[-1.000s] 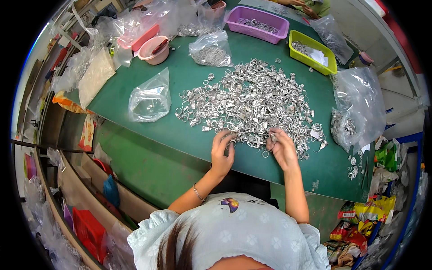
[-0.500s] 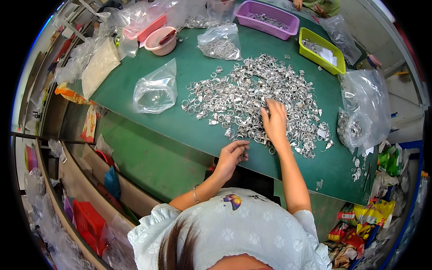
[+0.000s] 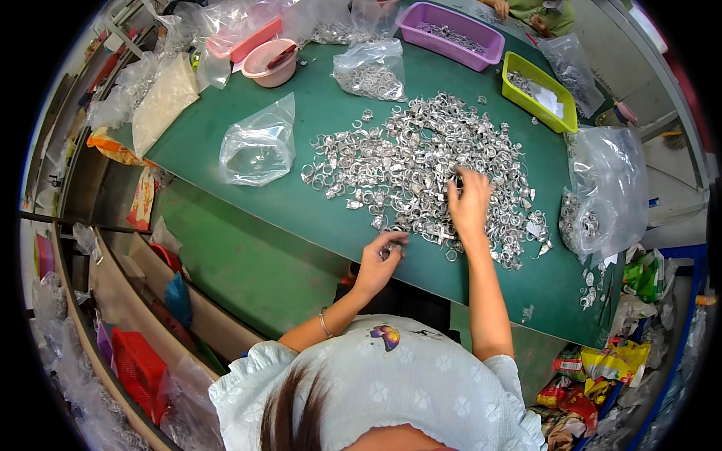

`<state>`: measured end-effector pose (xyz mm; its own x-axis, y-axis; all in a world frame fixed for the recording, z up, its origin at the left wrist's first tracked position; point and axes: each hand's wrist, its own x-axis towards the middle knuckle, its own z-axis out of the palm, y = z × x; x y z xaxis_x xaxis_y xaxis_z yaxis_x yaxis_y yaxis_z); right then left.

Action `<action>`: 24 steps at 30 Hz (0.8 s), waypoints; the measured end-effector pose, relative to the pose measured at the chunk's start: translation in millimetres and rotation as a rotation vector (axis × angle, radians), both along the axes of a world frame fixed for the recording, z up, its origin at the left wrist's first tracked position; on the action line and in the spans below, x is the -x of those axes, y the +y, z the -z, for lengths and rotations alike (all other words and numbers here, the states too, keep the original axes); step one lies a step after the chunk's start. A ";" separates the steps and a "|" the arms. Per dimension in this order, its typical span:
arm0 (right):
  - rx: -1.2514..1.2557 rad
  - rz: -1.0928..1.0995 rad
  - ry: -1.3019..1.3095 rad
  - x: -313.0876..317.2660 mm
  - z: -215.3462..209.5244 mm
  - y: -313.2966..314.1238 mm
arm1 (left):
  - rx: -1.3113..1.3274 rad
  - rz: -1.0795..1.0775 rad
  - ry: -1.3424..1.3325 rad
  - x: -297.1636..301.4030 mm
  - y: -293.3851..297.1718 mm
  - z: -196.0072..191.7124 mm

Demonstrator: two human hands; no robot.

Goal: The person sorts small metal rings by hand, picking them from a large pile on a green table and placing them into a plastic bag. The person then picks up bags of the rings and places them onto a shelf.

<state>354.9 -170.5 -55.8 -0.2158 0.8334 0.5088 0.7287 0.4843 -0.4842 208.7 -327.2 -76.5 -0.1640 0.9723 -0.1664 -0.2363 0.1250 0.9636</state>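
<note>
A wide heap of silver-coloured metal rings (image 3: 421, 150) lies spread over the green table (image 3: 316, 218). My right hand (image 3: 471, 201) reaches into its right part, fingers bent down among the rings and thumb apart from them; whether a ring is between the fingertips is hidden. At the table's near edge, just below the heap, my left hand (image 3: 380, 261) is curled closed. Something small and silvery, seemingly rings, shows between its thumb and fingers. A clear plastic bag (image 3: 259, 146) lies to the left of the heap, looking flat.
Behind the heap stand a bag of rings (image 3: 370, 74), a purple basin (image 3: 451, 54), a yellow-green basin (image 3: 519, 101) and a pink bowl (image 3: 271, 74). Another clear bag (image 3: 608, 184) with rings lies at the right. A co-worker's hand (image 3: 500, 9) shows at the far edge.
My right hand has moved slightly right and its fingers have bent further into the rings. My left hand has shifted a little left, turning so that silvery metal shows in it.
</note>
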 end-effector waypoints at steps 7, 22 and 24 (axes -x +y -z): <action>-0.003 -0.114 -0.054 11.2 7.9 2.2 | -0.262 -0.142 0.402 5.9 15.5 0.3; 0.644 -0.421 0.946 -2.6 -22.9 -59.3 | 0.000 0.068 -0.180 -15.6 52.3 -46.3; 0.567 -0.406 0.804 -1.9 -26.9 -65.1 | 0.011 0.109 -0.183 -17.1 57.4 -45.1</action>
